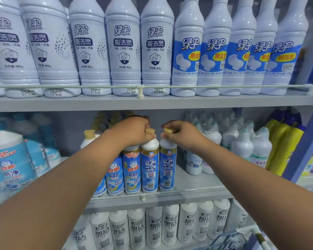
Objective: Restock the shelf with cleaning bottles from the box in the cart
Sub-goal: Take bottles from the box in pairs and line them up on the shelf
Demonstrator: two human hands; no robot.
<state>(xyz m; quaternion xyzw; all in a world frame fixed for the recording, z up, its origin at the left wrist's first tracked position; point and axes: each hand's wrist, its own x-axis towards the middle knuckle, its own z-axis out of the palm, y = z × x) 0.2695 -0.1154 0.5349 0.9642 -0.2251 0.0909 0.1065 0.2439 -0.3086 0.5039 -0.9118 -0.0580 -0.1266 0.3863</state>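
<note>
Both my hands reach to the middle shelf (197, 186). My left hand (134, 131) grips the yellow cap of a blue-labelled cleaning bottle (150, 166) standing upright with its back label toward me. My right hand (182, 135) pinches the yellow cap of the neighbouring bottle (167, 168), also upright and back label out. To their left stand two more bottles of the same kind (132, 172) with front labels showing. The box and the cart's inside are not in view.
A rail (141, 86) fronts the top shelf of tall white bottles (123, 46). Large blue jugs (9, 159) stand at the middle left, wrapped white bottles (242, 141) and yellow ones (282, 141) at the right. White bottles (152, 228) fill the lower shelf. A cart edge (256, 239) shows bottom right.
</note>
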